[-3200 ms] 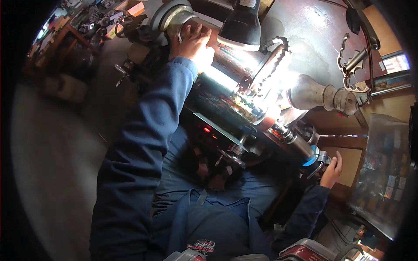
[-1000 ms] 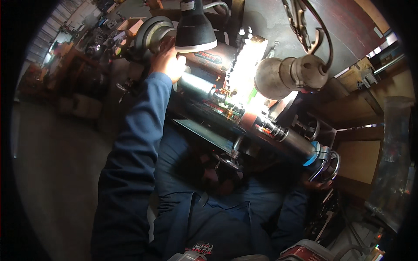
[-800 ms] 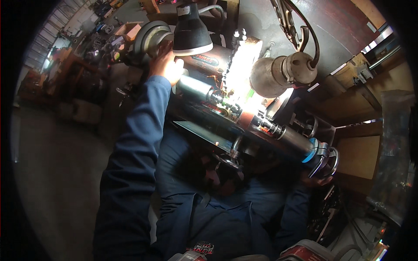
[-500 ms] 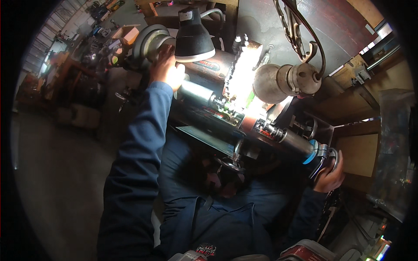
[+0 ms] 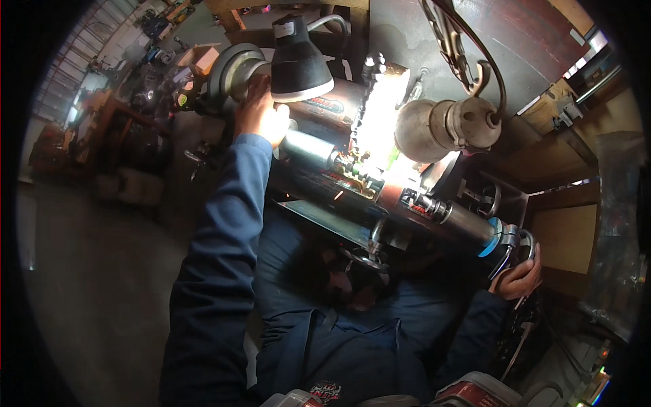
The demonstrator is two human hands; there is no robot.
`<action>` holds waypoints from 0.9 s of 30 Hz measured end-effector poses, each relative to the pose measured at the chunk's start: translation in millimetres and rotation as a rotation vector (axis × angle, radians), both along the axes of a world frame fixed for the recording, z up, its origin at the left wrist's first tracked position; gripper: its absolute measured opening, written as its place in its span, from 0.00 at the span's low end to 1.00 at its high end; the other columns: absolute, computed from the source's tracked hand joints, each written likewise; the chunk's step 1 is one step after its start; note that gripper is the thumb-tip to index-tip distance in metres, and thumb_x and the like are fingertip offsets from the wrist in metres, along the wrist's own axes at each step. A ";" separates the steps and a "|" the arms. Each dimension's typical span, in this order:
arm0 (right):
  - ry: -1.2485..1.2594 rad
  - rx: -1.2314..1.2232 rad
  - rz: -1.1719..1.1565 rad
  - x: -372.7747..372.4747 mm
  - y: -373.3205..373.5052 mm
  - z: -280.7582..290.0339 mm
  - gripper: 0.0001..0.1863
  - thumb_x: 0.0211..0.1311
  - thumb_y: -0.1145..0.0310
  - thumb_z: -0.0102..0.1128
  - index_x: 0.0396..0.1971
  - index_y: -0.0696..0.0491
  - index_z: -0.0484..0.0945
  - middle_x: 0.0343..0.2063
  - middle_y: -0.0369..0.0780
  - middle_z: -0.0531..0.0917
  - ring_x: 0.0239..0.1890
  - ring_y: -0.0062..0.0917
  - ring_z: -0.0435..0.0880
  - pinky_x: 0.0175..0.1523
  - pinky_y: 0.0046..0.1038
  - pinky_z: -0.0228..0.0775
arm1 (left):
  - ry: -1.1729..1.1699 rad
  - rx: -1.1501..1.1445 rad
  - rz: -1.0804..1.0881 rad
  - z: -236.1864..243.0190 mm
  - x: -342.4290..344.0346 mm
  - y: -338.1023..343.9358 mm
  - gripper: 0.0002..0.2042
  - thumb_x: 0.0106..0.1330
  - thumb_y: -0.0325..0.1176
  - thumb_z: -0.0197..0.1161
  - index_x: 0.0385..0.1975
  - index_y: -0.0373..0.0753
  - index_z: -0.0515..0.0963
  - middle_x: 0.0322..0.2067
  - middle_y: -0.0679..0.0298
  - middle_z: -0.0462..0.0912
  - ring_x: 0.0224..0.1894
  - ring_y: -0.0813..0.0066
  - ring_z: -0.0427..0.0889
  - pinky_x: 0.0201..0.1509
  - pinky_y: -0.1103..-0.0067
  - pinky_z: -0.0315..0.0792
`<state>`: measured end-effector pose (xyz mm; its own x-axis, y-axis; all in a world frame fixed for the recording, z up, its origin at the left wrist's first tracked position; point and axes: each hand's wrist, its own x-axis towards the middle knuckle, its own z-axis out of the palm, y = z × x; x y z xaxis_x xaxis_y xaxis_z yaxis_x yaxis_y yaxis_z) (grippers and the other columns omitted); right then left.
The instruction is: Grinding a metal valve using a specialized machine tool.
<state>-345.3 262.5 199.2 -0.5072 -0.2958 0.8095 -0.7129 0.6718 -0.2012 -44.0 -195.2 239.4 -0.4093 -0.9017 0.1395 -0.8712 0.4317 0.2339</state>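
Dull grey floor [image 5: 95, 271], smooth and dim, is spread at the left, while at the far right a crinkled clear plastic sheet [image 5: 618, 224] is hung beside a flat wooden panel [image 5: 561, 227]. Across the middle, above the lap, a dark metal lathe [image 5: 390, 195] is set slantwise, its polished steel cylinder [image 5: 306, 147] brightly lit. At its upper left, the left hand [image 5: 263, 115] is laid against a round, ridged pulley [image 5: 236, 73]; its fingertips are partly hidden near a black conical lamp [image 5: 302, 64], so whether they are closed cannot be told. At the lower right end, the right hand [image 5: 519, 277] is held against a shiny curved handwheel [image 5: 527, 243], just beyond a blue ring [image 5: 489, 239]; its fingers are bent lightly along the rim, but whether it is gripped cannot be told.
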 end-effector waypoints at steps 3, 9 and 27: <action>0.185 -0.104 -0.039 -10.3 11.6 -47.1 0.23 0.77 0.62 0.35 0.46 0.62 0.79 0.41 0.45 0.85 0.41 0.37 0.83 0.48 0.36 0.70 | 0.038 -0.042 -0.020 3.3 -1.7 4.9 0.30 0.63 0.36 0.52 0.67 0.41 0.61 0.69 0.56 0.60 0.72 0.55 0.57 0.73 0.62 0.54; 0.396 -0.101 -0.014 -6.4 10.8 -55.6 0.23 0.76 0.62 0.35 0.49 0.68 0.73 0.44 0.49 0.82 0.38 0.41 0.81 0.46 0.38 0.70 | 0.041 -0.061 -0.079 1.1 3.4 0.3 0.28 0.61 0.34 0.53 0.64 0.43 0.64 0.67 0.52 0.62 0.68 0.51 0.62 0.70 0.61 0.60; -1.084 0.495 0.271 -110.3 -25.6 39.4 0.22 0.65 0.56 0.54 0.29 0.63 0.84 0.26 0.47 0.86 0.32 0.31 0.83 0.41 0.31 0.70 | 0.065 -0.235 -0.022 -9.0 -1.2 3.7 0.31 0.62 0.40 0.54 0.68 0.44 0.62 0.71 0.57 0.56 0.74 0.55 0.49 0.74 0.58 0.48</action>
